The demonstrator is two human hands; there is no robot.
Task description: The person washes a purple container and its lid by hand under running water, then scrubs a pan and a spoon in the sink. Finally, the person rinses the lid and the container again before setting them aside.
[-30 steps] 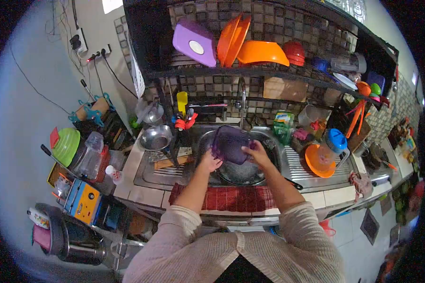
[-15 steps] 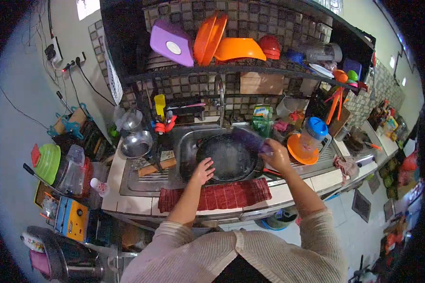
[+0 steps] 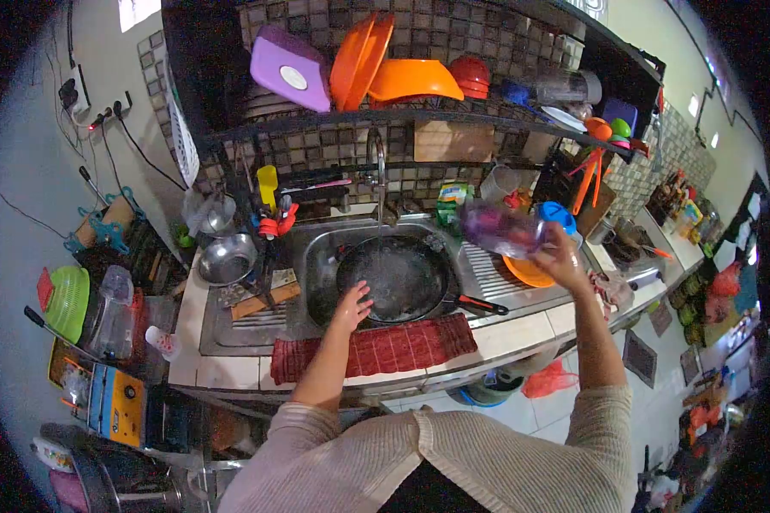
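Note:
My right hand is closed on a see-through purple plastic container, smeared by motion, held over the ribbed drainboard. Behind it, an orange plate and a jug with a blue lid are partly covered. A wide black frying pan lies in the steel sink, wet inside, its handle pointing right over the edge. Water runs from the tap into it. My left hand, fingers apart and holding nothing, hovers at the pan's near left rim.
A red cloth lies along the counter's front edge. At the left stand a steel bowl and a wooden-handled item. Overhead, a dark shelf carries orange bowls and a purple basin.
My right hand has carried the purple container from above the pan to the right, over the drainboard. The pan's handle now shows. My left hand stays by the rim; the view has shifted slightly.

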